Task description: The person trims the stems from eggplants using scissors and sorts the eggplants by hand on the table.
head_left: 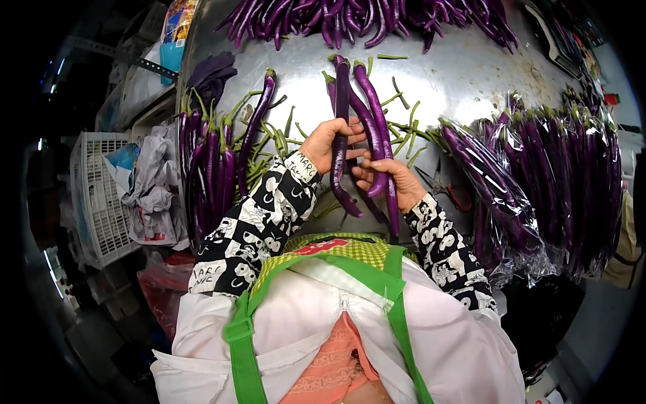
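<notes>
My left hand [324, 146] is closed around a long purple eggplant [342, 94], its thumb and fingers wrapping the middle. Close beside it, my right hand [404, 180] grips the lower part of several more long eggplants [369, 86]. The two hands nearly meet, and the eggplants run lengthwise away from me with their stem ends at the far side. Behind the left-hand eggplant, part of the bundle is hidden. Cut green stems [405, 138] lie scattered on the metal table [444, 74] around both hands. Right of my right hand rest scissors with red handles [460, 196].
Loose eggplants [229, 172] lie at left, near a dark cloth [210, 73]. A large eggplant pile [377, 23] covers the far edge. Eggplants in clear plastic bags [494, 185] are stacked at right. A white plastic basket [101, 198] stands beside the table at left.
</notes>
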Motion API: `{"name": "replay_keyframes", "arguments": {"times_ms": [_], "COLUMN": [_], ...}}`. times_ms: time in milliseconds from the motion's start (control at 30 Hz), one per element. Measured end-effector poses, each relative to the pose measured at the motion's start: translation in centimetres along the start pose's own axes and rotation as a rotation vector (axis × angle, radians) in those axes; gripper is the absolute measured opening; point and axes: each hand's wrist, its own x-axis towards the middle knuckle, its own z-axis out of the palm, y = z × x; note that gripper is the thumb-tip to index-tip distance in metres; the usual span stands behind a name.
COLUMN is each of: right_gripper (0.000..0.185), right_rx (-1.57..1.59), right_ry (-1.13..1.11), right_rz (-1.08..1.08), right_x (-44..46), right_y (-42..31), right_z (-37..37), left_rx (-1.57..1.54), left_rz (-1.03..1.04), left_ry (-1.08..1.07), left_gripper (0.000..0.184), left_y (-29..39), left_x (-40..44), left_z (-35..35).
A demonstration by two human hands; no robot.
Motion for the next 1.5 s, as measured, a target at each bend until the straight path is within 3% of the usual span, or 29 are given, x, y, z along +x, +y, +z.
{"name": "replay_keyframes", "arguments": {"times_ms": [167, 233, 333, 567, 700, 900, 967, 1033, 1167, 1233, 1300, 1400, 1433, 1467, 1500], "right_gripper": [0.033, 0.032, 0.033, 0.034, 0.034, 0.027, 0.028, 0.033, 0.038, 0.034, 0.027, 0.026, 0.025, 0.023, 0.022], "right_rx": [-0.252, -0.367, -0.429, -0.389, -0.506, -0.706, -0.845, -0.904, -0.849, -0.886, -0.953, -0.904, -0.924, -0.917, -0.905], "right_ry": [-0.008, -0.035, -0.005, -0.018, -0.09, 0.083, 0.116, 0.061, 0.061, 0.011, 0.231, 0.35, 0.401, 0.398, 0.39], "right_rz": [-0.103, -0.155, -0.21, -0.078, -0.119, -0.269, -0.296, -0.373, -0.731, -0.97, -1.173, -1.463, -1.535, -1.614, -1.665], "right_x": [0.2, 0.1, 0.0, -0.1, 0.2, -1.8, -4.7, -8.3, -12.0, -11.4, -10.1, -6.9, -5.7, -4.1, -2.7], "right_y": [0.0, 0.2, 1.0, 2.0, 2.5, 1.1, -1.7, -4.4, -8.0, -10.9, -14.4, -21.5, -24.4, -27.3, -29.7], "right_z": [-0.6, -0.6, 0.0, 1.3, 1.9, 3.5, 3.4, 3.8, 5.6, 7.1, 8.8, 8.8, 8.3, 7.8, 7.4], "left_rx": [0.063, -0.004, 0.243, 0.402, 0.419, 0.241, 0.33, 0.284, 0.379, 0.406, 0.593, 1.034, 1.139, 0.977, 1.163], "left_rz": [0.066, 0.141, 0.394, 0.634, 0.7, 0.656, 0.664, 0.715, 0.512, 0.391, 0.271, 0.531, 0.75, 0.559, 0.539], "left_ry": [-0.098, -0.038, 0.263, 0.332, 0.349, 0.356, 0.433, 0.439, 0.513, 0.529, 0.595, 0.659, 0.634, 0.633, 0.759], "left_gripper": [0.044, 0.036, 0.041, 0.035, 0.032, 0.021, 0.023, 0.021, 0.023, 0.031, 0.05, 0.054, 0.055, 0.066, 0.068], "left_y": [-0.4, -0.7, -0.7, -1.8, -1.8, -1.1, 0.7, 1.6, 1.0, -0.3, -2.0, -7.6, -7.0, -5.7, -6.4], "left_x": [0.7, 0.5, -0.1, 1.0, 1.2, 0.6, -0.9, -1.4, -2.0, -1.5, -0.8, 4.2, 3.6, 2.3, 2.8], "left_z": [-3.9, -2.8, -0.9, -1.3, -1.2, -2.7, -3.2, -5.2, -6.5, -5.2, -3.6, -7.2, -5.3, -3.2, -3.9]}}
